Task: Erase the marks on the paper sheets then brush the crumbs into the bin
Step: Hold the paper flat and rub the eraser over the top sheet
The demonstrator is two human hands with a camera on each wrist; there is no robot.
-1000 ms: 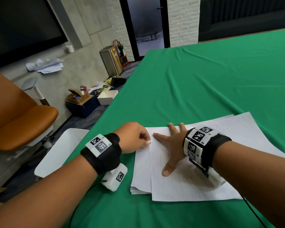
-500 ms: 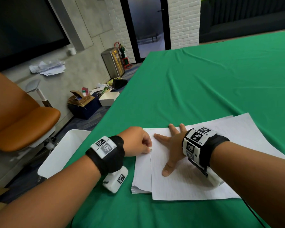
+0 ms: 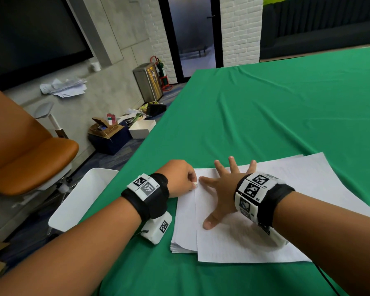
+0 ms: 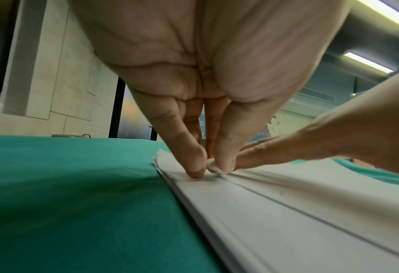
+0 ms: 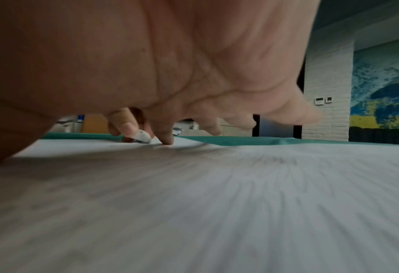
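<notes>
A stack of white paper sheets lies at the near edge of the green-clothed table. The right hand presses flat on the top sheet, fingers spread wide. Just left, the left hand pinches a small white eraser against the paper. A white plastic bin stands beyond the table's left edge.
</notes>
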